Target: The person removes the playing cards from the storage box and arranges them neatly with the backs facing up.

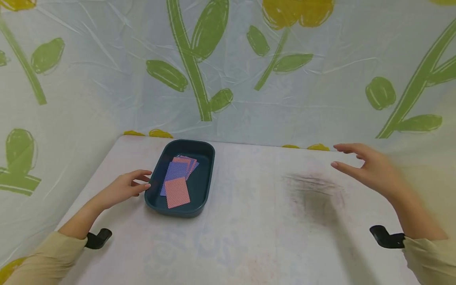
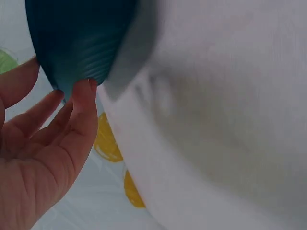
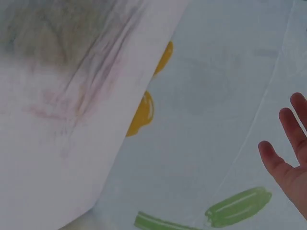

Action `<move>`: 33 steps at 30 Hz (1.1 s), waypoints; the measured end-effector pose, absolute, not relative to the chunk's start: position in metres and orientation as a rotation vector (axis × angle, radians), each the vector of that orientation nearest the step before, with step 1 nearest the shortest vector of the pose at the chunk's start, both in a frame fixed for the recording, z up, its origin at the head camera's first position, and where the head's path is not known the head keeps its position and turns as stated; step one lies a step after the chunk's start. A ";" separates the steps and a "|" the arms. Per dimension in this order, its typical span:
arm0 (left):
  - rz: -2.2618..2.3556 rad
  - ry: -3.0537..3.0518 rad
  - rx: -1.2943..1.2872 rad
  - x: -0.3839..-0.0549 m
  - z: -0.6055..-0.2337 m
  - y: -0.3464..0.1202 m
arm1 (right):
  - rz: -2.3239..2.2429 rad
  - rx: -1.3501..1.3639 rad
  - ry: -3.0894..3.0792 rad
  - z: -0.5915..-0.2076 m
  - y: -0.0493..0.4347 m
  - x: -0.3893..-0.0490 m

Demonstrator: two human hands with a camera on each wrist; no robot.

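Observation:
In the head view a dark teal tray [image 1: 202, 198] stands on the left half of the white table. Several playing cards [image 1: 177, 192] with red or blue patterned backs lie loosely overlapped inside it. My left hand [image 1: 122, 189] is at the tray's left side, fingers relaxed and slightly bent, tips at or just beside the rim. Seen from the left wrist, the fingers and thumb of the left hand [image 2: 53, 139] overlap the tray's outer wall [image 2: 81, 43]; whether they touch it I cannot tell. The right hand [image 1: 372, 170] hovers over the table's far right, fingers spread, holding nothing.
The white table [image 1: 249, 221] has a dark smudged patch [image 1: 313, 186] below the right hand. A pale plastic sheet [image 1: 303, 103] with green leaves and yellow flowers hangs behind the table and down its left. Both wrists carry black camera mounts [image 1: 99, 238].

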State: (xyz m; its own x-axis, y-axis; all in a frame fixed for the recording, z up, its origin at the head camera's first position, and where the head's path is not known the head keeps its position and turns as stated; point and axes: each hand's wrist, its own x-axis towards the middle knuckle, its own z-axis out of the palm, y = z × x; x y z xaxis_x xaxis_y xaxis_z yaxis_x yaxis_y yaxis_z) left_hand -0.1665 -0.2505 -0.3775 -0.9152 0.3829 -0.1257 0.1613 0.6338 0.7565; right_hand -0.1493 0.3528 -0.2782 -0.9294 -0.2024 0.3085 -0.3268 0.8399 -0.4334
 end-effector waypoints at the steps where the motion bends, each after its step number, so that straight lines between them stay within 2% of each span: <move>1: 1.187 2.555 0.417 -0.168 -0.379 -0.250 | 0.759 0.394 -2.780 -0.278 0.347 -0.152; 12: 1.443 2.348 0.069 -0.178 -0.385 -0.241 | 1.131 0.622 -2.805 -0.275 0.289 -0.182; 33: 1.519 2.228 -0.161 -0.182 -0.379 -0.230 | 1.694 0.783 -2.847 -0.293 0.170 -0.226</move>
